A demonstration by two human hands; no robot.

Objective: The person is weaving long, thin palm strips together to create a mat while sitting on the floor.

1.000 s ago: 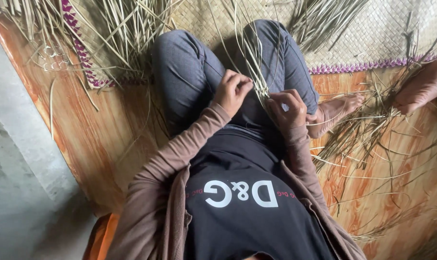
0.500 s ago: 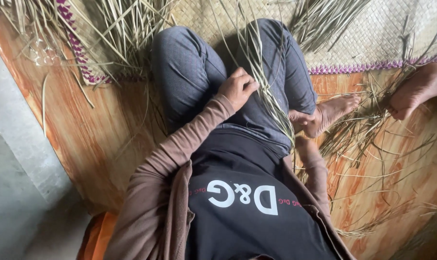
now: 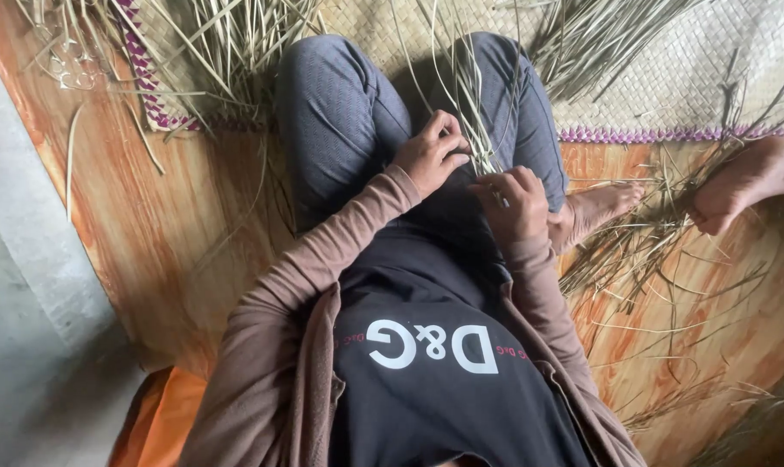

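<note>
I see my left hand (image 3: 428,156) pinching the dry pale-green grass strips (image 3: 470,95) in my lap, toward twelve o'clock; my right hand (image 3: 517,201) curls shut on their lower ends. I'd keep them taut and flat, I judge.

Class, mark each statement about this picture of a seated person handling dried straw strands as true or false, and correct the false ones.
1. Both the left hand and the right hand touch the straw strands. True.
2. The woven mat has a green border. False: its edging is purple.
3. The person's foot is bare. True.
4. The floor is grey carpet. False: it is orange wood-grain.
</note>
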